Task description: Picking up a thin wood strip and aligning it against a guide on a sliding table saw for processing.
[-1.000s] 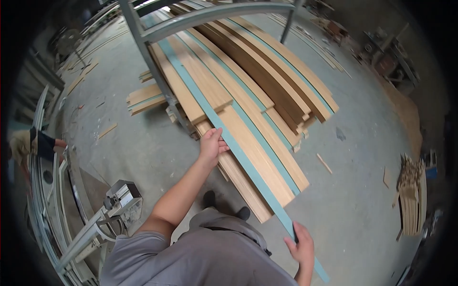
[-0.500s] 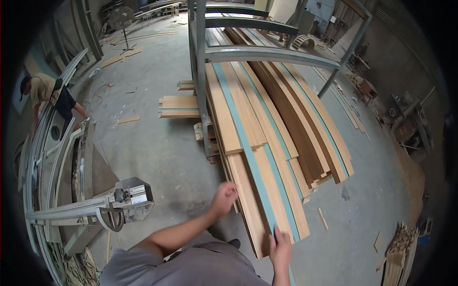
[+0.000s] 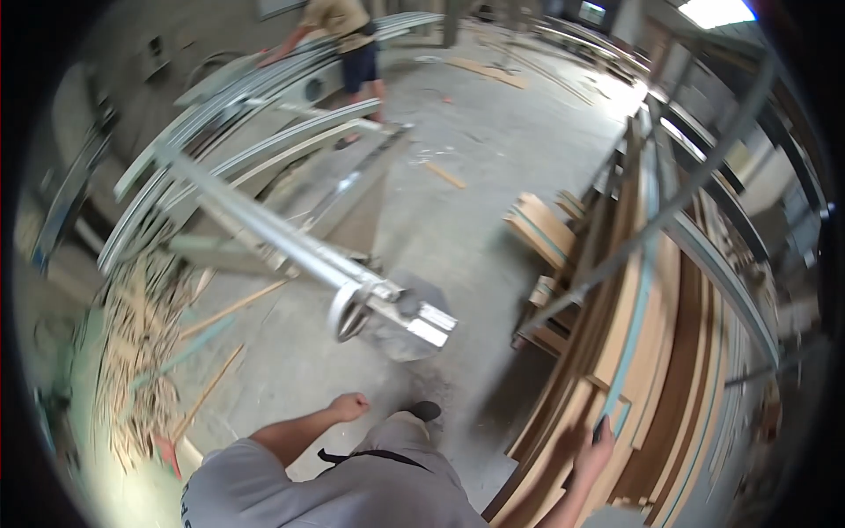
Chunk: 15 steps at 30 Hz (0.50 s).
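Note:
My right hand [image 3: 595,458] is closed around a small dark object [image 3: 602,429], whose kind I cannot make out. It is over the near part of the lumber stack, at the lower end of a long teal-faced strip [image 3: 635,330]; whether it also grips the strip is unclear. Long pale wooden boards [image 3: 664,343] lie lengthwise in the stack, with darker brown boards [image 3: 662,431] beside them. My left hand [image 3: 351,407], fingers curled in and nothing visible in them, hangs over the floor in front of my body, apart from the stack.
A saw with a long metal arm [image 3: 299,255] juts in from the left. Behind it, another person [image 3: 348,44] leans over metal rails. Wood offcuts [image 3: 132,370] pile up at left. A metal rack frame [image 3: 634,242] crosses the boards; short board ends [image 3: 541,231] stick out beside it.
My view has swung left, bringing the saw arm and the offcut pile toward the middle. My left hand has come away from the boards' edge. My right hand stays at the teal strip.

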{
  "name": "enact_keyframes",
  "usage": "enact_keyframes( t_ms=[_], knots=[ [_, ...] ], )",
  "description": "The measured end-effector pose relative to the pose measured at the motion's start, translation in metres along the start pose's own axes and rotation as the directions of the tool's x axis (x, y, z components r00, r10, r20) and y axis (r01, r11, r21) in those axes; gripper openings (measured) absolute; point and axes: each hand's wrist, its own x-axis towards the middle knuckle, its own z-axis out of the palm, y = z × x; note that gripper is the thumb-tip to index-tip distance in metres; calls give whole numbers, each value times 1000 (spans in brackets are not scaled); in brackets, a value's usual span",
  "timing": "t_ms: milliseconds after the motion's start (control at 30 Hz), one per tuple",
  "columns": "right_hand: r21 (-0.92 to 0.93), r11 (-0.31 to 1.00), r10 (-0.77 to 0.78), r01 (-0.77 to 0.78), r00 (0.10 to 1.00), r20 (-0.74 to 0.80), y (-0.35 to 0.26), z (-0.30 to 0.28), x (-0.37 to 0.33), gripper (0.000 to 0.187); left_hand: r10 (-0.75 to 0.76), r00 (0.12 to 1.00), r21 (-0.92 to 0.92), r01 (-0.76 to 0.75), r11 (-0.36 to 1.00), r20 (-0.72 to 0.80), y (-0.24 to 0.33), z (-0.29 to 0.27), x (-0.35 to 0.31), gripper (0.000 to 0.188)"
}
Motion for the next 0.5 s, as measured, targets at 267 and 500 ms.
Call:
enact_keyframes(
  t_ms=[267,500],
  knots=[
    [-28,922,-387,386,921,-33,24,-3,-63,36,-513,848,-563,360,744,-136,-92,19,-122,24],
    [-40,825,-560,564,806,-193,64,0,-69,34,-524,850,-551,413,725,-51,-103,77,-232,27]
  ],
)
